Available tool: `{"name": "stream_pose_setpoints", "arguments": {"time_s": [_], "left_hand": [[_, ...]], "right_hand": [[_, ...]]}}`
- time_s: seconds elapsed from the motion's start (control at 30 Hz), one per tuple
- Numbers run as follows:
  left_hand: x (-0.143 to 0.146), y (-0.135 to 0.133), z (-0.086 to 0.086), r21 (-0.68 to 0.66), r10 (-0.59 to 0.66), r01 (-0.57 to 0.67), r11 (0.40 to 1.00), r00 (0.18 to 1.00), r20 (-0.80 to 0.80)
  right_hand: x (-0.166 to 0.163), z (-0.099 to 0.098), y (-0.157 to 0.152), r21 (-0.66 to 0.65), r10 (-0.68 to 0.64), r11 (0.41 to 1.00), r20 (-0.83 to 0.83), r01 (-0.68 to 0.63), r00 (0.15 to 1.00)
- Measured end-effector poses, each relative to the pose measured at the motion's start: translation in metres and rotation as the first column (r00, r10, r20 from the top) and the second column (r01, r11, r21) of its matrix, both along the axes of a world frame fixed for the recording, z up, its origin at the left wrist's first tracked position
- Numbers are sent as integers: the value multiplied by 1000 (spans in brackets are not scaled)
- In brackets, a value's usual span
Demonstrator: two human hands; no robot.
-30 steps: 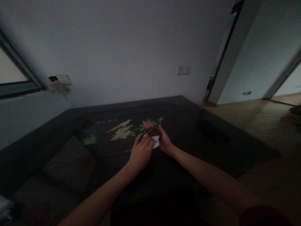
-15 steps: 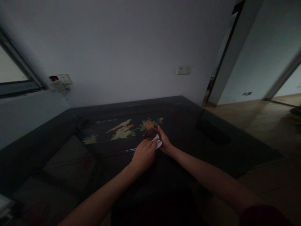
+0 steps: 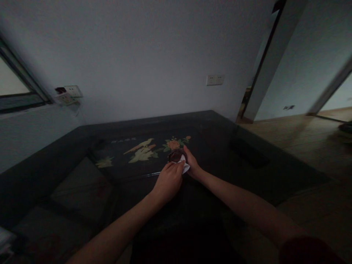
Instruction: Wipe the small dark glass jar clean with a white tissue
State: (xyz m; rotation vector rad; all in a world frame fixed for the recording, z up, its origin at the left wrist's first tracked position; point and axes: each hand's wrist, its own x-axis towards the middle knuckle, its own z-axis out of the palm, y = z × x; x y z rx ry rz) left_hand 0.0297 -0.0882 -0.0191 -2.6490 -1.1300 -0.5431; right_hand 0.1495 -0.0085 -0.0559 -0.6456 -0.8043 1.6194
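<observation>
Over the dark tabletop, my right hand point(image 3: 193, 165) is closed around the right side of a round, dark brown glass ashtray point(image 3: 175, 156). My left hand point(image 3: 169, 179) is at its near edge, fingers bent and pinching a white tissue point(image 3: 186, 168). Part of the tissue lies against the inside of the ashtray, and a loose end hangs toward the right palm. My left fingers hide the ashtray's near rim. Whether its base touches the table cannot be made out.
The glossy dark table point(image 3: 203, 128) carries a picture of a bird point(image 3: 143, 146) and a flower point(image 3: 173, 144). Wall sockets point(image 3: 215, 80) sit behind it, with a power strip point(image 3: 66, 98) at left. A pale object point(image 3: 6, 240) shows at the lower left edge.
The tissue and my left fingers have shifted slightly against the ashtray. My right hand keeps its hold, and the view has moved a little.
</observation>
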Motion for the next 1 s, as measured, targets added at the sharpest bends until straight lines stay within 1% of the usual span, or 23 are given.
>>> {"name": "stream_pose_setpoints", "arguments": {"time_s": [0.1,0.23,0.3,0.4,0.53,0.67,0.73,0.87,1.0], "left_hand": [[-2,-3,5,10,55,-55,998,998,-32],[-6,-5,11,90,130,-122,988,988,-82],[-9,-5,12,124,153,-140,982,983,-105],[-13,-4,13,127,152,-136,982,981,-124],[-13,-2,10,76,113,-103,992,985,-130],[-9,-1,5,5,50,-50,999,992,-114],[-7,0,2,-25,42,-44,999,995,-89],[-6,0,-1,-109,42,-43,993,999,-17],[-4,1,-5,-229,53,-24,973,991,120]], "right_hand": [[0,-3,2,-58,-24,998,3,24,1000],[1,-3,2,-74,-10,997,-18,9,1000],[2,-3,2,-79,16,997,-26,-18,1000],[3,-3,2,-83,29,996,-33,-32,999],[3,-3,2,-56,7,998,-38,-9,999],[1,-1,-1,2,-66,998,-12,66,998],[1,1,-3,35,-86,996,3,86,996],[1,4,-6,71,-96,993,30,94,995],[0,5,-7,146,-121,983,69,110,990]]}}
